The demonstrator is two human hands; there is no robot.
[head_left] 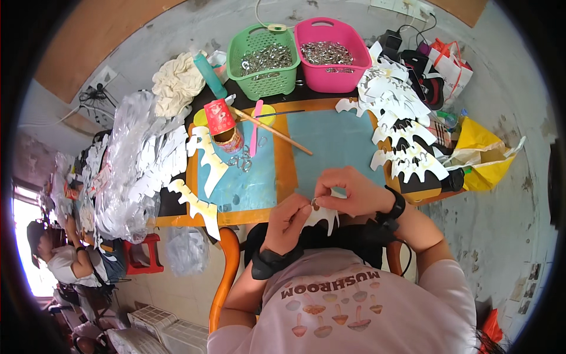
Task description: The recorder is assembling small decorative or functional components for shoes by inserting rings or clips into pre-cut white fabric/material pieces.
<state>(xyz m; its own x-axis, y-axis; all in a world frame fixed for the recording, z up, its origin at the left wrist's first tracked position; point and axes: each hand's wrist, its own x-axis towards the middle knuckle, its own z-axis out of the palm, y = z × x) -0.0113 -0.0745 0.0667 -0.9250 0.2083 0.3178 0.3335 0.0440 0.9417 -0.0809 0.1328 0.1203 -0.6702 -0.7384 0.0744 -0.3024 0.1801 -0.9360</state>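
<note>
Close to my body at the table's front edge, my left hand [288,220] and my right hand [349,190] meet over a white cut-out piece [322,219] with pointed, scalloped lower edges. Both hands pinch the piece's top edge, thumbs and fingertips together. Between the fingertips is a small metal ring [314,202], partly covered. Several loose metal rings [240,161] lie on the blue mat to the left. Similar cut-outs with yellowish smears lie near them, one cut-out [197,207] overhanging the table's front-left edge.
A green basket [271,88] and a pink basket [336,79] hold shiny metal parts at the back. A red cup [219,116], wooden stick [277,133] and pink spatula [254,138] lie mid-left. White cut-outs [392,91] pile up right; plastic bags [127,177] left. Another person [73,259] sits far left.
</note>
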